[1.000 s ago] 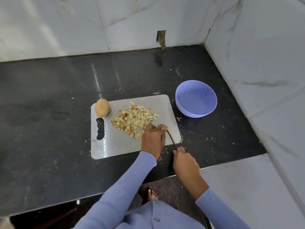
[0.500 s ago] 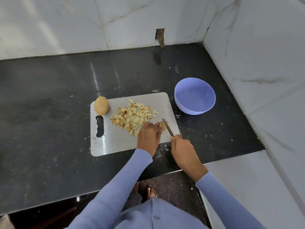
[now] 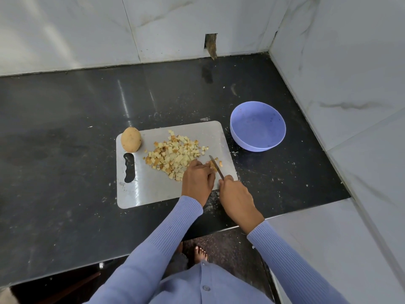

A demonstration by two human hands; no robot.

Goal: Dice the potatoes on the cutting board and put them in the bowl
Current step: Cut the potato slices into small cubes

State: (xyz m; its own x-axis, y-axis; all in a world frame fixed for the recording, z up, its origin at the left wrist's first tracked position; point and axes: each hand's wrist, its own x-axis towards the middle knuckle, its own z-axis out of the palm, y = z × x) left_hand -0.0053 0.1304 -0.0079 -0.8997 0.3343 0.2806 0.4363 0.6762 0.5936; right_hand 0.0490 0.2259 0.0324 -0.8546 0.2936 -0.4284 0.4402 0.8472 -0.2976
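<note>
Down at the near right corner of the cutting board (image 3: 153, 189), we see the left hand (image 3: 197, 182) with fingers curled over a small bit of potato (image 3: 213, 166), pinning it to the board. Our right hand (image 3: 235, 197) grips the handle of a knife (image 3: 215, 166), the handle itself hidden inside the fist; the thin blade runs away from us and to the left, its edge sitting in the potato bit just beside the left fingertips. A few freshly cut cubes (image 3: 219, 163) lie on the far side of the blade.

Just left of the hands, a loose heap of diced potato (image 3: 175, 153) covers the middle of the grey board, touching the left hand's knuckles. One whole unpeeled potato (image 3: 131, 139) rests at the board's far left corner, above the handle slot.

Right of the board and apart from it stands the lavender bowl (image 3: 258, 126); we make out no potato in it. Everything sits on a dark, crumb-flecked counter (image 3: 65, 150) set against pale marble walls (image 3: 339, 73). Both arms wear ribbed lavender sleeves (image 3: 166, 238), and a bare foot (image 3: 200, 254) shows on the floor below the counter edge.
</note>
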